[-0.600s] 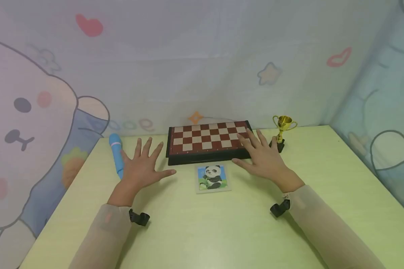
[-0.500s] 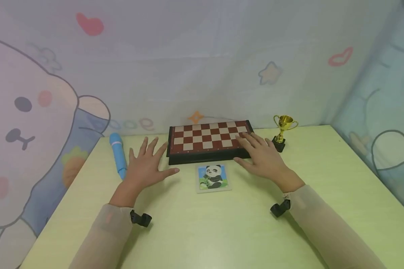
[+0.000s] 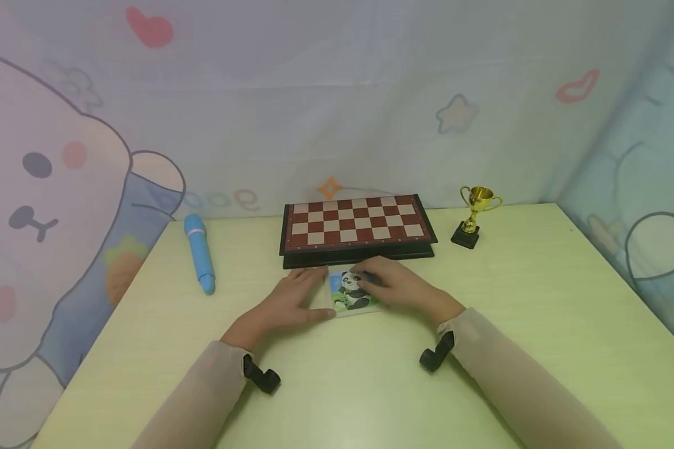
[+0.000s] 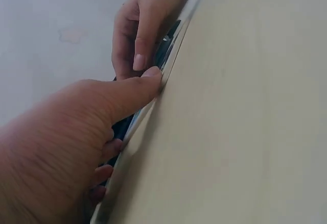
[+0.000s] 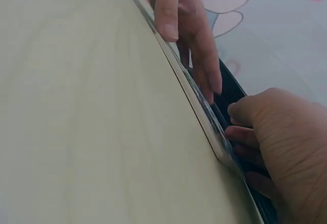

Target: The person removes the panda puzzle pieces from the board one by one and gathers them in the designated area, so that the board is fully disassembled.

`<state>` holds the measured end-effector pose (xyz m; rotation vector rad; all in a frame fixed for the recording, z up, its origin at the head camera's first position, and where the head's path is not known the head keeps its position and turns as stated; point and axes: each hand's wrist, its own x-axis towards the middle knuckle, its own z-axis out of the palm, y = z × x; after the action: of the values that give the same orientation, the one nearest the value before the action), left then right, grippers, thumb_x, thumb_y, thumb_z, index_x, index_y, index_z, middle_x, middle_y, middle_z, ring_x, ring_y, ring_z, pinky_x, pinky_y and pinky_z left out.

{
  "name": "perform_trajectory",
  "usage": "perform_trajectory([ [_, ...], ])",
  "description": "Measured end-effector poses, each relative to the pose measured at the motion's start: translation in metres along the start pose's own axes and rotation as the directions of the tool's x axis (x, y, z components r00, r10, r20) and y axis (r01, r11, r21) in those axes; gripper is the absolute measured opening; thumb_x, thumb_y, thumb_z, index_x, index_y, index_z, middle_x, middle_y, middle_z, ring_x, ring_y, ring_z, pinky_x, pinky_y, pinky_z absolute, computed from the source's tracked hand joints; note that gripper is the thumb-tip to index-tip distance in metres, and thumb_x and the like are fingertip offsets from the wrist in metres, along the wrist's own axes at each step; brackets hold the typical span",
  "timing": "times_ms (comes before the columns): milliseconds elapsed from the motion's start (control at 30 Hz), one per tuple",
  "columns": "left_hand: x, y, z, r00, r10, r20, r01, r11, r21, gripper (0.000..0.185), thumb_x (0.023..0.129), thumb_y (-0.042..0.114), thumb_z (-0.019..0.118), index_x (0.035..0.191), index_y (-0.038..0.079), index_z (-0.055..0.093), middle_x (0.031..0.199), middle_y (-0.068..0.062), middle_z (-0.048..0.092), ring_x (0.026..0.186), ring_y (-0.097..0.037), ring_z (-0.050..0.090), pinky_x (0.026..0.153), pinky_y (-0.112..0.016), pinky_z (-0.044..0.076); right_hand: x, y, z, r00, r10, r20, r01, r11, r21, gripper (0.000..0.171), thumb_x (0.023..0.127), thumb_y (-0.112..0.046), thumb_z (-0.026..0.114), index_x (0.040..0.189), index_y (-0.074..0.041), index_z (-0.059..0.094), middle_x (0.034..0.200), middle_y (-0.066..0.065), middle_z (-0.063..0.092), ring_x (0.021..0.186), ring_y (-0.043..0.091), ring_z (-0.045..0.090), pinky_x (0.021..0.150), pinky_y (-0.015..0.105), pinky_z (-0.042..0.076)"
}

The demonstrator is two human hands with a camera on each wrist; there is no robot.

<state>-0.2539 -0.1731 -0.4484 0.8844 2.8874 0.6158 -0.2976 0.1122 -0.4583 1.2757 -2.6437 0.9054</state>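
Note:
A square panda picture board [image 3: 352,295] with a white rim lies on the table in front of the chessboard. My left hand [image 3: 283,305] holds its left side in the head view, thumb at the near corner and fingers at the far corner. In the left wrist view, the left thumb [image 4: 133,94] touches the rim. Over the board's right side, my right hand [image 3: 404,288] bends loosely, covering part of the picture. The right wrist view shows the right hand's fingers [image 5: 242,137] curved beside the rim; whether they touch it is unclear.
The red and white chessboard [image 3: 356,221] stands directly behind the panda board. A blue microphone-like toy [image 3: 200,252] lies at the left. At the back right is a gold trophy cup [image 3: 476,206] on a black base. A printed cloth [image 3: 314,125] hangs behind the table.
Both hands have come inward and down from spread positions to the panda board. The left hand has taken its left side, and the right hand has come over its right side.

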Motion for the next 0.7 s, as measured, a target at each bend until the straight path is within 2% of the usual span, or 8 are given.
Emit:
perform_trajectory([
  [133, -0.001, -0.009, 0.008, 1.0, 0.005, -0.015, -0.006, 0.999, -0.037, 0.09, 0.086, 0.069, 0.063, 0.159, 0.023, 0.033, 0.159, 0.0, 0.038, 0.146, -0.026, 0.027, 0.115, -0.058, 0.026, 0.009, 0.001, 0.01, 0.999, -0.033, -0.03, 0.031, 0.998, -0.063, 0.03, 0.101, -0.026, 0.062, 0.128, -0.014, 0.069, 0.13, -0.003, 0.065, 0.119, 0.016, 0.054, 0.101, 0.039, 0.046],
  [233, -0.002, -0.011, 0.008, 1.0, 0.002, -0.003, -0.002, 0.998, -0.056, 0.09, 0.086, 0.071, 0.063, 0.159, 0.027, 0.034, 0.159, 0.001, 0.038, 0.148, -0.026, 0.025, 0.115, -0.06, 0.025, 0.014, -0.003, 0.014, 0.998, -0.037, -0.049, 0.032, 0.995, -0.092, 0.026, 0.1, -0.026, 0.063, 0.123, -0.015, 0.071, 0.125, -0.002, 0.065, 0.115, 0.017, 0.054, 0.098, 0.039, 0.047],
  [400, -0.003, -0.012, 0.008, 0.999, -0.03, 0.023, 0.031, 0.999, -0.036, 0.091, 0.084, 0.076, 0.059, 0.159, 0.034, 0.03, 0.162, 0.007, 0.033, 0.151, -0.022, 0.02, 0.116, -0.058, 0.023, 0.02, -0.007, 0.018, 0.997, -0.004, -0.076, 0.0, 0.999, -0.054, 0.021, 0.1, -0.025, 0.063, 0.117, -0.017, 0.074, 0.115, -0.002, 0.065, 0.106, 0.017, 0.053, 0.091, 0.038, 0.047],
  [567, -0.003, -0.011, 0.009, 0.998, -0.045, 0.042, 0.046, 0.998, -0.031, 0.098, 0.079, 0.082, 0.059, 0.16, 0.034, 0.028, 0.163, 0.008, 0.03, 0.151, -0.023, 0.018, 0.116, -0.059, 0.023, 0.021, -0.006, 0.02, 0.996, 0.067, -0.056, -0.067, 0.998, 0.001, 0.021, 0.101, -0.027, 0.062, 0.116, -0.021, 0.076, 0.117, -0.002, 0.064, 0.103, 0.016, 0.052, 0.086, 0.036, 0.045],
  [700, -0.002, -0.008, 0.01, 0.997, -0.053, 0.058, 0.054, 0.999, -0.005, 0.104, 0.076, 0.086, 0.057, 0.161, 0.034, 0.025, 0.163, 0.013, 0.027, 0.152, -0.021, 0.016, 0.117, -0.058, 0.02, 0.02, -0.004, 0.021, 0.996, 0.081, -0.04, -0.08, 0.996, 0.025, 0.022, 0.101, -0.028, 0.062, 0.118, -0.023, 0.076, 0.121, -0.002, 0.064, 0.103, 0.017, 0.051, 0.085, 0.037, 0.045],
])
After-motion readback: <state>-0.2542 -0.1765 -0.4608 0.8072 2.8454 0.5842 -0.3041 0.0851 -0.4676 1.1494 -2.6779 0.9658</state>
